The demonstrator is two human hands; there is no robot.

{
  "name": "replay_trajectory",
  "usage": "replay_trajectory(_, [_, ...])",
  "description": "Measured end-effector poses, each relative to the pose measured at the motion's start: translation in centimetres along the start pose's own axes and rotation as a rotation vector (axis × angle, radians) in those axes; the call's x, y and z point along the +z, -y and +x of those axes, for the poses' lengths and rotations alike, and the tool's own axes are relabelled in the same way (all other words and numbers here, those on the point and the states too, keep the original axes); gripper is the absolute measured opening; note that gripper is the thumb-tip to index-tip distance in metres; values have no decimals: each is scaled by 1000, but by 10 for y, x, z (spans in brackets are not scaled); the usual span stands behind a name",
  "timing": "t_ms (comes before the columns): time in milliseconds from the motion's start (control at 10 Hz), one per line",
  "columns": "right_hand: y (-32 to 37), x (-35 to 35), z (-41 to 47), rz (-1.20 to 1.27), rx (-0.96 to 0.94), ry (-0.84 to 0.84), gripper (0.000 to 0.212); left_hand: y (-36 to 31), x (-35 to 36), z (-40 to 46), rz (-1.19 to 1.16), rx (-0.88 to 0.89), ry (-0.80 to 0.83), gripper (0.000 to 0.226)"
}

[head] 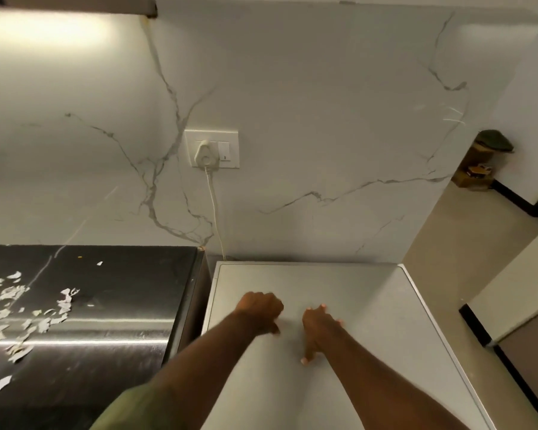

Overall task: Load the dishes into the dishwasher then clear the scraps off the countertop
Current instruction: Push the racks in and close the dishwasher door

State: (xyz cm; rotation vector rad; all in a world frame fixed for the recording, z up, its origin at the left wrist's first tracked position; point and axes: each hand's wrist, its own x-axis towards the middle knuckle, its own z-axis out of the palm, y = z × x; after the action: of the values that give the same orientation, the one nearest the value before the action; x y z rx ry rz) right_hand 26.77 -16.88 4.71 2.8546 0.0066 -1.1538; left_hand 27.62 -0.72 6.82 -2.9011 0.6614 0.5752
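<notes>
The dishwasher's flat grey top [370, 305] fills the lower middle of the head view. Both my hands are over it. My left hand [260, 310] has its fingers curled into a loose fist and holds nothing, thumb pointing down. Beside it, my right hand [319, 328] lies with straight fingers spread against the grey top. Pale paper-like scraps [19, 308] are scattered over the black countertop [121, 274] to the left. No dishes are in view.
A white plug and cord [206, 155] run from a wall socket down behind the dishwasher. Marble-patterned wall stands behind. To the right, beige floor [466, 231], a light cabinet edge [516, 293] and small boxes [475, 173] in the far corner.
</notes>
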Motion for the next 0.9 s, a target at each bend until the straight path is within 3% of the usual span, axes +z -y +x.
replay_trajectory(100, [2,-11,-2,-35,-102,-20,69,43,-50,11,0,-82,-266,41])
replay_trajectory(200, [6,-26,0,87,-196,62,107,76,-108,9,56,-231,-463,40])
replay_trajectory(300, [12,-36,-12,-86,-256,71,71,97,-134,8,-14,-358,-627,31])
replay_trajectory(400, [10,-30,-9,-61,-197,-6,69,112,-150,10,5,-391,-673,23])
replay_trajectory(500, [6,-18,-4,52,-136,-125,108,119,-154,16,0,-393,-662,22])
replay_trajectory(700, [-1,4,16,36,-112,-144,96,118,-156,22,-14,-401,-611,23])
replay_trajectory(800, [2,-2,11,-8,-129,-151,110,110,-143,21,-42,-359,-590,32])
replay_trajectory(900, [1,0,20,-13,-91,-99,114,81,-104,20,-91,-267,-401,48])
